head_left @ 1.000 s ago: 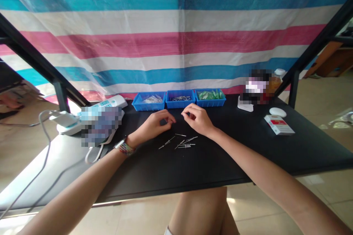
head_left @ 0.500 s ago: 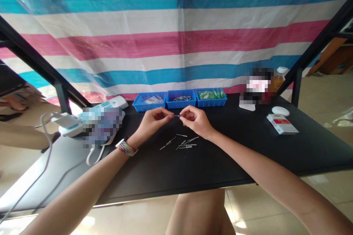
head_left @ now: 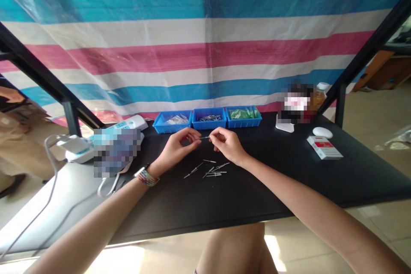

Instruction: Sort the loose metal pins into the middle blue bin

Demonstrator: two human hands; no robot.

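My right hand point(head_left: 229, 145) pinches a thin metal blind rivet point(head_left: 205, 137) between thumb and fingers, its pin pointing left. Just beside the rivet's left end is my left hand point(head_left: 180, 144), thumb and fingers apart; no grip on the pin shows. Several more rivets point(head_left: 215, 172) lie loosely on the black table point(head_left: 180, 205) in front of the hands. Behind my hands, the middle blue bin point(head_left: 208, 125) contains a heap of similar metal pieces.
The left blue bin point(head_left: 170, 128) holds clear plastic bags, the right one point(head_left: 244, 123) green packets. At left are a power strip point(head_left: 131, 124) and a white cable point(head_left: 104, 188). A small carton point(head_left: 326, 148), a white oval object point(head_left: 323, 132) and a bottle point(head_left: 321, 94) stand at right.
My left thumb and fingers have parted from the rivet, which stays in my right hand. The whole view has shifted slightly.
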